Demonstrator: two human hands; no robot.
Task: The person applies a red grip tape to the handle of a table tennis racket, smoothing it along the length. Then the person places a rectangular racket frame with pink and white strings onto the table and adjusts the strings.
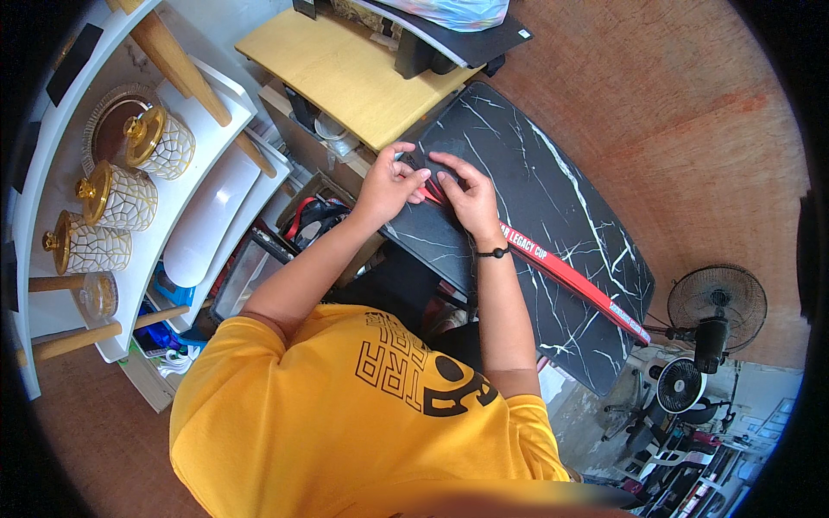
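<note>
A long red ribbon (574, 278) with white lettering lies along the black marble-patterned table (553, 186), running from my hands to the far right end. At the table's left end, my left hand (393, 186) is closed, with thumb and fingertips pinching the red ribbon near its end. Close beside it, my right hand (467, 197) has its fingers bent around the same ribbon, the thumb side toward the left hand. Between the fingertips is a small dark piece, too small to make out. A black bracelet (494, 253) circles my right wrist.
Beyond the table's left end stands a yellow wooden desktop (337, 69). White shelves (233, 95) at the left bear several gold-lidded jars (164, 148). A wooden wall (639, 95) borders the far side. Fans (717, 311) stand past the right end.
</note>
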